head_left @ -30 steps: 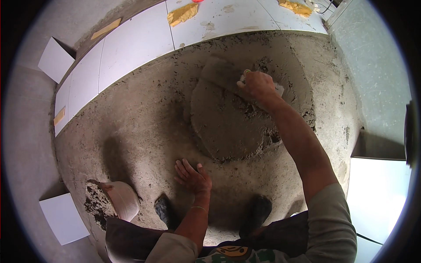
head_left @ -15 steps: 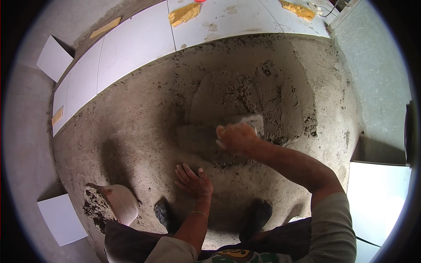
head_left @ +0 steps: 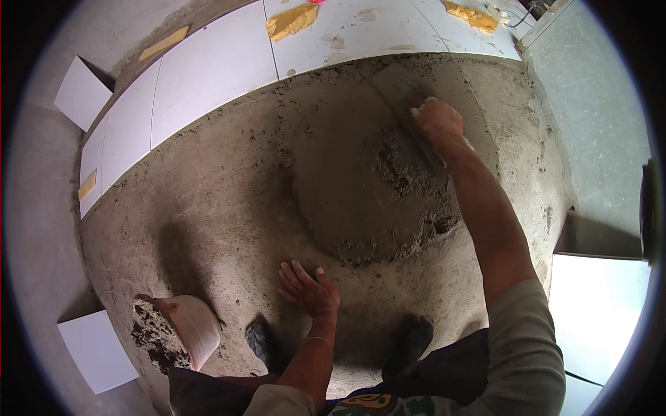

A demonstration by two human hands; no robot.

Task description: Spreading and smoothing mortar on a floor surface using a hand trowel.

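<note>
My right hand (head_left: 438, 123) is closed around the handle of a flat rectangular plastering trowel (head_left: 409, 125). The blade lies slantwise over the far right part of a wet mortar patch (head_left: 347, 180), and my hand covers its grip. Much of the patch looks smooth on its left, while rough lumps and pits show by the blade and along its near edge. On the sandy floor (head_left: 229, 194), just short of the mortar, my left hand (head_left: 310, 291) rests with palm down and fingers spread, holding nothing.
A mortar-filled bucket (head_left: 191, 326) lies tipped at the near left. White tiles (head_left: 215, 76) border the far side, with crumpled yellow paper (head_left: 291, 23) on them. Loose tiles (head_left: 97, 350) lean at left; more white tiles (head_left: 600, 305) stand at right. My dark boots (head_left: 409, 340) flank my left hand.
My right hand has swept the trowel away from me and to the right, turning its blade. The left and middle mortar is now smoother. My left hand stays planted.
</note>
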